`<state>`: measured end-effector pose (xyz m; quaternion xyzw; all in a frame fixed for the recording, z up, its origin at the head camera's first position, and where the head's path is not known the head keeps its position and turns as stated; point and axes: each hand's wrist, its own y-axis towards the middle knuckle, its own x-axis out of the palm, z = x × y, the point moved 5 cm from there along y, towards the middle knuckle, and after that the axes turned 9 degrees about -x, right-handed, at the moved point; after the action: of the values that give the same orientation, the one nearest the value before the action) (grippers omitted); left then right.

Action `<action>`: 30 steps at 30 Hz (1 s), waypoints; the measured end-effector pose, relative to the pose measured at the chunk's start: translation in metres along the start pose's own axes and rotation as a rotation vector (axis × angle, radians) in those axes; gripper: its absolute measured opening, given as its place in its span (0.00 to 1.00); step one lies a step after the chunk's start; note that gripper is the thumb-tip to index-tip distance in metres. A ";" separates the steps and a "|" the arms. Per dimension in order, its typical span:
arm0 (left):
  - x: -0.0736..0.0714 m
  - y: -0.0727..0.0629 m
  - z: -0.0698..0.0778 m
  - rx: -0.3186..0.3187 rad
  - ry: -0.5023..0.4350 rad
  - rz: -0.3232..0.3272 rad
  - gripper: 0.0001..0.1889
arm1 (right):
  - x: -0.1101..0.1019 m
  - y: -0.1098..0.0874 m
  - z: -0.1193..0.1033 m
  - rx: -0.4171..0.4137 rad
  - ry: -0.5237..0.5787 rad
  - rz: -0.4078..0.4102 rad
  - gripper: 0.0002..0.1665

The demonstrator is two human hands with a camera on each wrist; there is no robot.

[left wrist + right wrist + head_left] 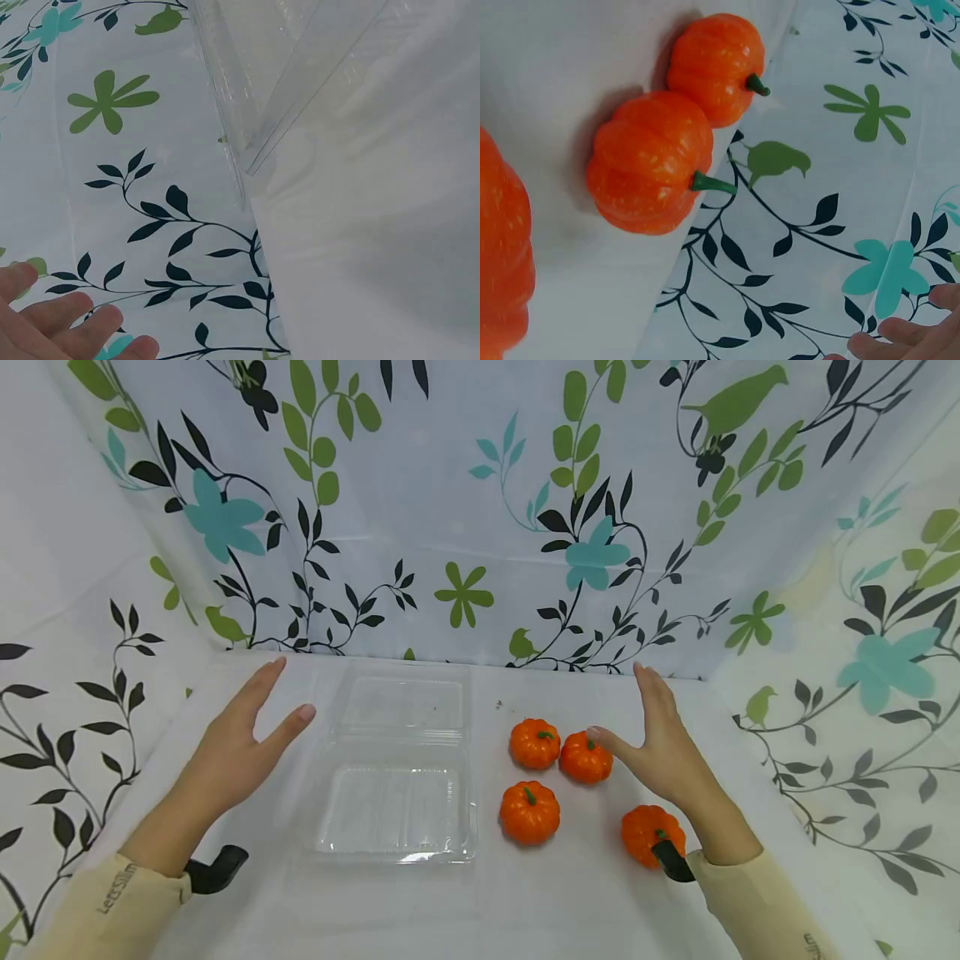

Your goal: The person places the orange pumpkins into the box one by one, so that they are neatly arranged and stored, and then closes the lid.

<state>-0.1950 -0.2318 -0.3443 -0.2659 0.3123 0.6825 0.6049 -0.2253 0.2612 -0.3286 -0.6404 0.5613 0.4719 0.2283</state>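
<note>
On the white table lies a clear plastic clamshell container [397,802], its lid folded back away from me. My left hand [236,756] hovers to its left with fingers straight and thumb apart, holding nothing. Small orange pumpkins sit to the container's right: one at the back [534,744], one beside it [585,760], one nearer [529,813] and one at the far right [651,835]. My right hand [667,756] is held above the right side, fingers extended and empty. Its thumb overlaps a pumpkin in the head view; the right wrist view [652,161] shows pumpkin and fingers apart.
A white cloth with leaf, flower and bird prints [405,552] hangs behind the table and along both sides. Black straps with mounts [217,870] sit at both wrists. Tiny brown specks [498,703] lie behind the pumpkins.
</note>
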 end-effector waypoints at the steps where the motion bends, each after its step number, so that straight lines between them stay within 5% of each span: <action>1: 0.000 -0.003 -0.001 -0.004 -0.041 0.009 0.43 | 0.001 -0.001 -0.001 -0.001 0.029 0.006 0.66; 6: 0.004 -0.012 -0.008 -0.046 -0.257 0.050 0.39 | 0.008 -0.007 -0.007 0.000 0.182 0.043 0.66; 11: 0.016 -0.019 -0.020 -0.166 -0.408 0.006 0.39 | 0.016 -0.012 -0.009 -0.008 0.358 0.047 0.63; 20: 0.044 -0.031 -0.034 -0.311 -0.433 -0.262 0.48 | 0.043 -0.025 -0.011 0.039 0.613 0.021 0.59; 30: 0.062 -0.048 -0.041 -0.272 -0.521 -0.310 0.56 | 0.087 -0.040 -0.006 0.280 0.906 -0.095 0.61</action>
<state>-0.1556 -0.2181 -0.4224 -0.2051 0.0092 0.6628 0.7201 -0.1925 0.2230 -0.4106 -0.7697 0.6327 0.0540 0.0660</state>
